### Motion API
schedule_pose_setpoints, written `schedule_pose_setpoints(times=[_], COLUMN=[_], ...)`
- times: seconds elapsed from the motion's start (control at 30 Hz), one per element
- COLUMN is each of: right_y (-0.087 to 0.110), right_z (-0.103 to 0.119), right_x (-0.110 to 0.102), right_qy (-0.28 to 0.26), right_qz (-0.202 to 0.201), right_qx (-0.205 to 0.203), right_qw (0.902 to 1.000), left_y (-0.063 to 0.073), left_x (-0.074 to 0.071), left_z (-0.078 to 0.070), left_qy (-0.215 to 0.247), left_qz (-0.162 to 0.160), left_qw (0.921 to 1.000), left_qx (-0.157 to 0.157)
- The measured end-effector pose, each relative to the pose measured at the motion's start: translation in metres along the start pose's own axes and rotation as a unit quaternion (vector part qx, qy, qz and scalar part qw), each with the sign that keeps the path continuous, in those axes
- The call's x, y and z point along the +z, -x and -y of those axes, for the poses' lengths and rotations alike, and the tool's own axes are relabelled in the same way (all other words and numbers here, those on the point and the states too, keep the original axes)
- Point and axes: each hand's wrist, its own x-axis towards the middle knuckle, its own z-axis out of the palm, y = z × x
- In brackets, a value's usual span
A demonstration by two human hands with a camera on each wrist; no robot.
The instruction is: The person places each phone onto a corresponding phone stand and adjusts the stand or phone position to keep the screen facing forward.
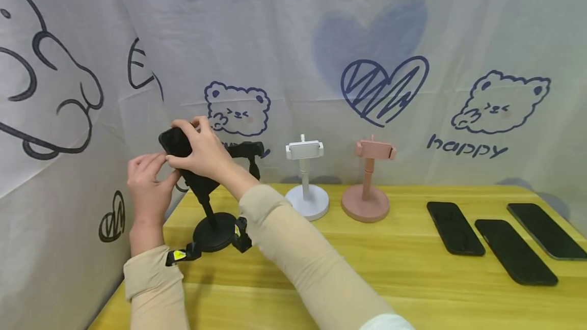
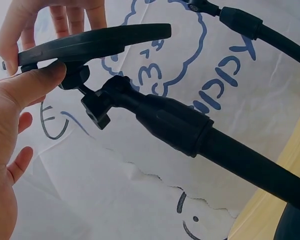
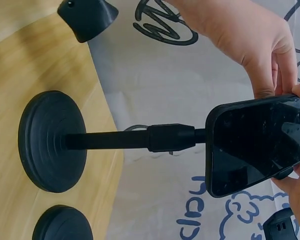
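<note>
A black phone [image 1: 176,142] lies tilted against the clamp of a black phone stand [image 1: 213,233], at the table's left. In the left wrist view the phone [image 2: 97,42] shows edge-on, with the stand's clamp [image 2: 75,77] behind its back. My right hand [image 1: 204,149] grips the phone by its upper and right edges. On the other side my left hand [image 1: 149,187] pinches at the clamp and the phone's edge, its thumb against the underside. The phone's dark screen [image 3: 255,145] fills much of the right wrist view's right side; the fingers partly cover the clamp.
Behind my right hand stands another black phone stand [image 1: 246,149]. A white stand [image 1: 307,202] and a pink stand [image 1: 365,203] follow to the right. Three dark phones [image 1: 455,228] lie flat at the table's right side. A printed cloth [image 1: 293,75] hangs behind and at the left.
</note>
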Motion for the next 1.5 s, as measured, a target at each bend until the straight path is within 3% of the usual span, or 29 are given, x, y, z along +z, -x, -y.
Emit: schedule_pose_setpoints(times=[0.17,0.33,0.67,0.97,1.5], right_y=[0.000,0.001,0.001,-0.003,-0.003], right_z=[0.000,-0.001,-0.001,-0.003,-0.005], right_x=[-0.001,0.001,0.001,-0.003,-0.001], right_qy=[-0.017,-0.023,-0.035,-0.037,-0.030], right_qz=[-0.012,-0.014,-0.011,-0.017,-0.024], right_qx=[0.014,0.009,0.012,0.018,0.010], right_qw=[0.9997,0.9996,0.9993,0.9990,0.9992], left_y=[0.001,0.005,0.010,0.008,0.009], left_x=[0.003,0.010,0.014,0.013,0.009], left_z=[0.000,0.003,0.010,0.011,0.008], left_qy=[0.003,0.014,-0.010,-0.055,-0.099], left_qz=[0.006,-0.012,-0.032,-0.023,-0.055], left_qw=[0.9998,0.9994,0.9994,0.9975,0.9922], left_qx=[-0.018,-0.031,0.011,0.037,0.051])
